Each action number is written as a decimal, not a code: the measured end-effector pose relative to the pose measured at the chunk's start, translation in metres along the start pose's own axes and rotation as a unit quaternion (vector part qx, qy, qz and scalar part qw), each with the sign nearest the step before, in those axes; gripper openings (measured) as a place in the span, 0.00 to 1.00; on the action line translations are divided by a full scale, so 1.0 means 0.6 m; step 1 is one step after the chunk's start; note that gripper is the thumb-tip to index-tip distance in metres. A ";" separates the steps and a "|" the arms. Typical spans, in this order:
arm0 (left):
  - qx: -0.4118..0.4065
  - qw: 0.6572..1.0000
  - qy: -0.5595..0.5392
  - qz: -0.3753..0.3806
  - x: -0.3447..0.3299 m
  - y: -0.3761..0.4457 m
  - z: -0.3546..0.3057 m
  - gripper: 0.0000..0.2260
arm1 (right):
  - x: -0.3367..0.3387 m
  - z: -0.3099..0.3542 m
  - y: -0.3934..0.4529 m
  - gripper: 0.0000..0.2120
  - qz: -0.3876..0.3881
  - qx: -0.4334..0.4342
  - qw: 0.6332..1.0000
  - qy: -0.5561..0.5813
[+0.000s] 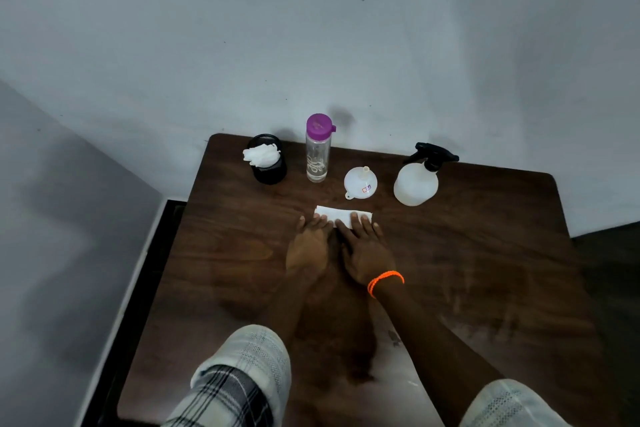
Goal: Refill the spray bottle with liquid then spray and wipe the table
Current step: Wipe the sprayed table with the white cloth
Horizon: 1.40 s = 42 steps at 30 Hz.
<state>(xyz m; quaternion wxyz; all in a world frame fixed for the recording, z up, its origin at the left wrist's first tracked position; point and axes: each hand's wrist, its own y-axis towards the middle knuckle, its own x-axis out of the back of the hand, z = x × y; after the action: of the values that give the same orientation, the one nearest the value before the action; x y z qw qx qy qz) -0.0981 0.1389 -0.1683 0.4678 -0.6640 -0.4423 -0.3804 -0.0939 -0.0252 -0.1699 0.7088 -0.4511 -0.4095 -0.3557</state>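
I saw both hands lying flat with straight fingers on one folded white paper tissue (341, 214), gripping nothing. The left hand (309, 243) pressed the tissue's left end; the right hand (366, 246), with two orange bands (385, 281) at its wrist, pressed its right part. The tissue lay on the dark brown wooden table (485, 253), near its middle. Beyond it I counted four things in a row, well apart from the hands: one black mesh cup (269, 168) stuffed with white tissues, one clear plastic bottle with a purple cap (317, 149), one white plastic funnel (360, 182) lying mouth-down, and one translucent white spray bottle with a black trigger head (419, 180) standing upright at the right.
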 end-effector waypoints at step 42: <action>-0.093 0.989 0.091 0.069 -0.054 -0.022 -0.206 0.25 | -0.024 -0.152 -0.159 0.27 -0.028 -0.104 0.994 0.013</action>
<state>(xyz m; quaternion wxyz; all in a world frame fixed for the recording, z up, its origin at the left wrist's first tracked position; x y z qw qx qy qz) -0.1322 0.0151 -0.1605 0.4671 -0.6962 -0.3141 -0.4455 -0.1596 -0.1405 -0.1734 0.6530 -0.5057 -0.3739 -0.4221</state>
